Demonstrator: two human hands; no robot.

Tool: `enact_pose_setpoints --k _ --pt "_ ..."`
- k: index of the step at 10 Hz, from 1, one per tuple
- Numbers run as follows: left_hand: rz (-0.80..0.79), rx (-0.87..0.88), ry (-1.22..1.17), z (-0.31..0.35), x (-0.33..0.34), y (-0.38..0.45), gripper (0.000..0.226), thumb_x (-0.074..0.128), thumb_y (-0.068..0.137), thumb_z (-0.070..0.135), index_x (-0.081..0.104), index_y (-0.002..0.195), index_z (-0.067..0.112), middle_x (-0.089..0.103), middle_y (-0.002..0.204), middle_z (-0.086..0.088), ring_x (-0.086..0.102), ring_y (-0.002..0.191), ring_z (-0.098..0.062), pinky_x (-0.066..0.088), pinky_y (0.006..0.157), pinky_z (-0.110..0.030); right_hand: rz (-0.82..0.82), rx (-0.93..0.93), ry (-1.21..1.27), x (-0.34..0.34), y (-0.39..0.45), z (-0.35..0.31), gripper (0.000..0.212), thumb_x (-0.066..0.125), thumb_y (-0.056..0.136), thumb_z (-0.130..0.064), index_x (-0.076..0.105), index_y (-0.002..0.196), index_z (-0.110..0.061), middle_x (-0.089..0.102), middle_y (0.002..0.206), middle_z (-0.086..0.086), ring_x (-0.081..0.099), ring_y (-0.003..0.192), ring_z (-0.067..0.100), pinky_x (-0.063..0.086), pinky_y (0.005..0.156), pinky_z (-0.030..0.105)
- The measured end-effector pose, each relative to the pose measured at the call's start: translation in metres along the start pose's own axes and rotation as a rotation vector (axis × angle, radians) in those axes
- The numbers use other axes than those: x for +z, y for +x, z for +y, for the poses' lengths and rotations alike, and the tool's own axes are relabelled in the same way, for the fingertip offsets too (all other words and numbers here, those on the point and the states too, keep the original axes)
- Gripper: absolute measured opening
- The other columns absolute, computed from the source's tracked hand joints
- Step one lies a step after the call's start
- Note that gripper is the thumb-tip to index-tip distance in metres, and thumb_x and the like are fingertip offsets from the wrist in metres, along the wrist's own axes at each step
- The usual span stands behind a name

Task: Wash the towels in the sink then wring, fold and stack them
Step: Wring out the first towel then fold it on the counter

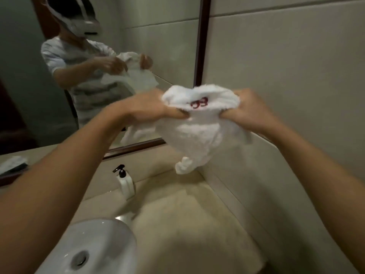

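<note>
A white towel (199, 133) with a red embroidered mark hangs bunched in the air above the beige counter (189, 218), close to the right wall. My left hand (146, 109) grips its upper left edge. My right hand (250, 113) grips its upper right edge. The lower part of the towel dangles in a twisted tail. A white round sink (98, 234) with a metal drain sits at the lower left, below my left forearm.
A white soap dispenser (126, 184) with a black pump stands on the counter behind the sink. A framed mirror (94, 72) fills the back left and reflects a person holding the towel. Another white cloth (11, 164) lies at the far left. Tiled wall closes the right side.
</note>
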State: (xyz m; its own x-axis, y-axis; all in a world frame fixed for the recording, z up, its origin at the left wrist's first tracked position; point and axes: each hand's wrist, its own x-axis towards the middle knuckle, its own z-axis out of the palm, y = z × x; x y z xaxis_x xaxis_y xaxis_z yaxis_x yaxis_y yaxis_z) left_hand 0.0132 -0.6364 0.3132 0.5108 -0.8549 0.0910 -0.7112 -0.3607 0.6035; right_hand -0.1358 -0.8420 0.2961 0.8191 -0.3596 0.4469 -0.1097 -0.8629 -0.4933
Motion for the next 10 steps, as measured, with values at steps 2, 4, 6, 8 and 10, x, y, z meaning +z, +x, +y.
enact_pose_setpoints --k 2,4,6,8,10 --pt "-0.657 -0.240 0.123 -0.053 0.101 -0.037 0.032 0.081 0.071 0.052 0.071 0.096 0.033 0.074 0.093 0.014 0.069 0.088 -0.007 0.054 0.082 -0.022 -0.758 0.195 -0.046 0.080 -0.093 0.067 0.038 0.070 0.068 -0.054 0.069 0.084 -0.019 0.070 0.080 -0.006 0.066 0.074 0.017 0.054 0.068 0.031" --pt "-0.732 -0.312 -0.217 -0.133 0.204 -0.087 0.025 0.077 0.080 0.042 0.071 0.100 0.029 0.074 0.097 0.011 0.069 0.091 -0.009 0.055 0.080 -0.024 -0.986 0.458 0.021 0.150 -0.184 0.113 0.053 0.073 0.082 -0.057 0.064 0.123 -0.026 0.067 0.115 -0.008 0.064 0.101 0.008 0.045 0.078 0.013" --pt "-0.221 -0.311 -0.450 -0.171 0.269 -0.100 0.032 0.063 0.083 0.052 0.069 0.105 0.029 0.071 0.101 0.009 0.067 0.096 -0.010 0.055 0.089 -0.040 -0.697 0.539 0.020 0.184 -0.217 0.144 0.036 0.068 0.087 -0.053 0.061 0.106 -0.023 0.064 0.100 -0.004 0.059 0.083 0.006 0.038 0.066 0.009" --pt "-0.388 -0.215 -0.251 -0.167 0.331 -0.099 0.022 0.063 0.091 0.038 0.062 0.081 0.019 0.061 0.084 0.013 0.054 0.077 -0.003 0.044 0.075 -0.029 -0.892 0.661 0.227 0.215 -0.229 0.157 0.057 0.078 0.083 -0.034 0.054 0.131 -0.015 0.058 0.130 0.005 0.056 0.121 0.023 0.047 0.101 0.033" --pt "-0.152 -0.558 -0.527 -0.159 0.347 -0.079 0.018 0.061 0.095 0.019 0.060 0.113 0.022 0.057 0.113 0.010 0.054 0.109 -0.009 0.041 0.075 -0.012 -0.698 0.901 0.462 0.254 -0.235 0.149 0.056 0.077 0.086 -0.028 0.049 0.133 -0.016 0.058 0.123 -0.001 0.057 0.112 0.016 0.046 0.095 0.028"
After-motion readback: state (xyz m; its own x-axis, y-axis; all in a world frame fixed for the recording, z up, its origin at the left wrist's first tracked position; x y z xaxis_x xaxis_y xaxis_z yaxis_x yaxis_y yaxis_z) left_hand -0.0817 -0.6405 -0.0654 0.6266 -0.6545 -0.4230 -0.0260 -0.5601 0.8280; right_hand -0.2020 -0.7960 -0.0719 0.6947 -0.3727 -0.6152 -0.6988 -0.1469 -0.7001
